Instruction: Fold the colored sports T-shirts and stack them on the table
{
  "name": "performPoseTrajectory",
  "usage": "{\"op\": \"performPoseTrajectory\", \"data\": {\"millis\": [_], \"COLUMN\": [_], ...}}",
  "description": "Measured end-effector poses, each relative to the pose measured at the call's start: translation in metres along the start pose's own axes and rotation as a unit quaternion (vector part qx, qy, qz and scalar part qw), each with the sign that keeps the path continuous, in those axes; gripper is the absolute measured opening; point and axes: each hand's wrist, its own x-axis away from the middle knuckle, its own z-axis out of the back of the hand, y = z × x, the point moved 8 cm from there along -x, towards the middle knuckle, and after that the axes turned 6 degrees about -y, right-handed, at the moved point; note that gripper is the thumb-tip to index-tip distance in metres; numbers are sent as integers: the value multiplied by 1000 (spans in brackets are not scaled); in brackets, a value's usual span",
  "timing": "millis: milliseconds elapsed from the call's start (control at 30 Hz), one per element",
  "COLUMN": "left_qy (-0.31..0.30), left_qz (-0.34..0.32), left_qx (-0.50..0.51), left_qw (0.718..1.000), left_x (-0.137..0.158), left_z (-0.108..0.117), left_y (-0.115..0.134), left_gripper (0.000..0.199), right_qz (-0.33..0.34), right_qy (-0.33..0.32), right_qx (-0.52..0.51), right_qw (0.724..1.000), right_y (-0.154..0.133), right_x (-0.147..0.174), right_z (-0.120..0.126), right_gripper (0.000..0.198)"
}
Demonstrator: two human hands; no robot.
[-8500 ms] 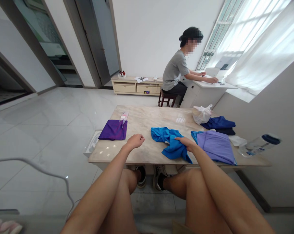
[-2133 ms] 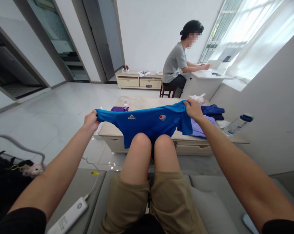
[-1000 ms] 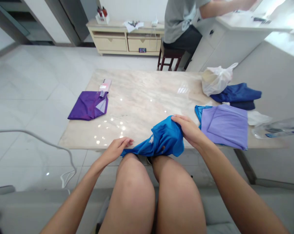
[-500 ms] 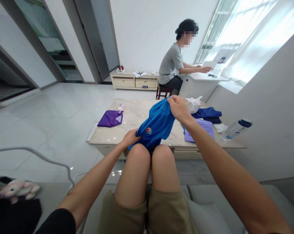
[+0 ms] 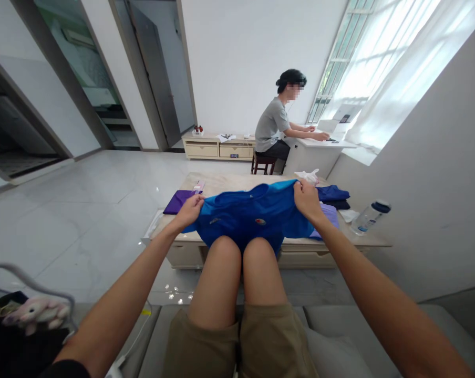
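A blue T-shirt [image 5: 241, 212] with small chest emblems is stretched between my two hands, its collar on the far side. My left hand [image 5: 190, 211] pinches one shoulder, beside a folded purple garment [image 5: 174, 202] on the coffee table. My right hand [image 5: 306, 199] is closed around the other shoulder, near a folded lavender garment [image 5: 330, 214]. The lower part of the shirt drops behind my knees and is hidden there.
On the coffee table [image 5: 217, 182] are dark blue folded clothes [image 5: 334, 194], a white plastic bag [image 5: 308, 176] and a clear water bottle [image 5: 369, 218]. Beyond, a person [image 5: 272, 123] sits at a white desk. A plush toy [image 5: 38, 312] lies at the left on the sofa.
The blue T-shirt was bunched and slanted; now it is spread wide and level. My left hand has moved left and up, my right hand right and slightly down. The view has tilted up.
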Motion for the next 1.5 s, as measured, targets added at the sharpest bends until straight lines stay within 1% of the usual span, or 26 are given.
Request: {"op": "performPoseTrajectory", "data": {"millis": [67,133,200,267,300,367,400,467,567,633,700,800,867,900,933,1000,1067,1100,1133,1200,1267,1367,1433,1500], "left_qy": [-54,-91,-134,-174,-179,-158,-143,-132,-145,-142,-125,-61,-49,-63,-88,-142,-171,-170,-157,-111,-86,-92,-74,-46], "left_qz": [39,47,25,-10,-28,-50,-48,-19,38,63,63,31,33,43,54,71,75,74,71,67,74,84,76,69], "left_qx": [44,62,45,17,8,3,3,4,21,40,61,89,73,55,34,-3,-27,-32,-28,-12,-10,-8,29,86], "left_qw": [997,993,990,985,983,986,989,991,989,987,988,994,996,996,994,987,982,982,985,992,993,992,994,993], "left_x": [18,33,38,37,34,26,22,19,18,16,12,5,4,4,5,9,11,12,12,13,16,22,27,32], "left_z": [-27,-40,-41,-35,-30,-17,-13,-10,-9,1,20,52,61,60,56,47,45,48,54,67,73,63,55,47], "left_y": [-17,-23,-16,-3,4,12,12,4,-9,-5,12,44,53,52,49,40,35,34,35,37,34,23,15,10], "left_gripper": [51,59,62,68,69,57,51,48,47,48,53,62,64,64,63,60,58,59,60,65,70,74,74,75], "right_qz": [-32,-49,-44,-20,-6,15,20,14,-4,-9,-5,35,73,86,93,88,83,86,91,96,84,48,24,18], "right_qy": [-19,-35,-40,-31,-25,-15,-14,-24,-66,-83,-66,32,88,94,83,38,3,-1,5,34,41,-8,-36,-68], "right_qx": [-8,-11,-11,-10,-11,-18,-24,-41,-62,-71,-79,-81,-66,-52,-33,10,41,48,47,33,23,19,4,-31], "right_qw": [999,998,998,999,1000,1000,999,999,996,994,995,996,991,990,992,995,996,995,995,994,995,999,999,997], "right_y": [16,28,34,35,34,34,36,43,54,54,46,20,3,-3,-6,-6,-4,-4,-4,-4,0,12,22,26], "right_x": [8,9,4,-4,-6,-4,0,15,37,38,25,1,-5,-6,-5,-2,-1,-1,-1,-1,2,8,13,16], "right_z": [-14,-20,-18,-11,-9,-8,-12,-26,-52,-57,-44,-4,16,19,17,6,-3,-4,-2,5,7,-7,-16,-19], "right_gripper": [33,35,38,39,39,40,41,45,49,50,49,47,46,46,45,40,36,35,35,38,39,37,38,42]}}
